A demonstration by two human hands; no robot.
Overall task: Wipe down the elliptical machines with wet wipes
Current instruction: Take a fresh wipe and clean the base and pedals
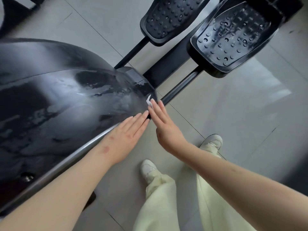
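Head view: white wipe (pixel 149 101) mostly hidden under the flat, straight-fingered right hand (pixel 164 125), pressed on the wet black cover (pixel 66 97); left hand (pixel 131 129) lies flat beside it, gripping nothing; cover cut off left.

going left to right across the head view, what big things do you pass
housing → left hand → right hand → wet pedal
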